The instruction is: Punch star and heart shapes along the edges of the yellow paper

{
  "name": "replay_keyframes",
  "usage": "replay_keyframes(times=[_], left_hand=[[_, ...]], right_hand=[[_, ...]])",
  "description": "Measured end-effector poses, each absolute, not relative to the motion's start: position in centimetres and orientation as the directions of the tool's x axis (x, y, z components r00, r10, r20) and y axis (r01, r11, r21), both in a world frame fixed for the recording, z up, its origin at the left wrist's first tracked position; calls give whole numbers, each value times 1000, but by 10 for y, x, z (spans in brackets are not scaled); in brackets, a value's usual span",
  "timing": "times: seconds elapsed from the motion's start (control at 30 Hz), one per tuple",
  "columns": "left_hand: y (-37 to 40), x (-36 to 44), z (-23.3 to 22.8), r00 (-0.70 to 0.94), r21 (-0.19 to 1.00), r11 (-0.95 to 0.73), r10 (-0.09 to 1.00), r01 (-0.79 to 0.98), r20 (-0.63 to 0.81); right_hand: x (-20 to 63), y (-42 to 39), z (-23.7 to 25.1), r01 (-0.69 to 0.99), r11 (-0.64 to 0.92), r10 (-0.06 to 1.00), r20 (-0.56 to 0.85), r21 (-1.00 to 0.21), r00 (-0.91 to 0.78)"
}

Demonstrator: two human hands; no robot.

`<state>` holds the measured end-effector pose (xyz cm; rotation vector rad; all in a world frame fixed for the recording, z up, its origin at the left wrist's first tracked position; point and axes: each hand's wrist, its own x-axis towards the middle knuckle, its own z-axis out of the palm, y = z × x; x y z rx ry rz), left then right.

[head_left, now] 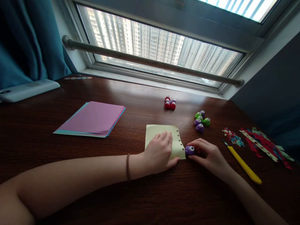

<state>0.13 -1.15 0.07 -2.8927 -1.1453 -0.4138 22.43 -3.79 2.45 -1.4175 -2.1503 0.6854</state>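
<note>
- single head view, from above the desk [140,201], facing forward and down
- near: left hand [160,151], right hand [209,153], below mid-frame
- far: window [145,34] across top, slanting down rightward

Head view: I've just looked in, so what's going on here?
The person's left hand lies flat on a pale yellow sheet, while the right hand holds a purple punch at its right edge. Small holes line that edge. A yellow-handled tool lies beyond the right hand.
</note>
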Motion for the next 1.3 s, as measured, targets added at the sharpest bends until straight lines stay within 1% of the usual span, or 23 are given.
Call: replay_keyframes(times=[0.3,0.83,1.13,1.3], left_hand=[[-12,1,2,699,91,-731,676,677,232],[-12,1,3,696,79,-726,680,684,230],[-13,0,4,669,111,-699,710,706,218],[-13,-1,3,657,134,-685,727,717,200]], right_hand=[[224,-38,26,670,303,942,104,-678,-320],[221,-38,24,662,322,932,104,-677,-347],[221,-38,24,666,339,922,95,-665,-375],[222,-38,21,666,360,919,126,-653,-374]])
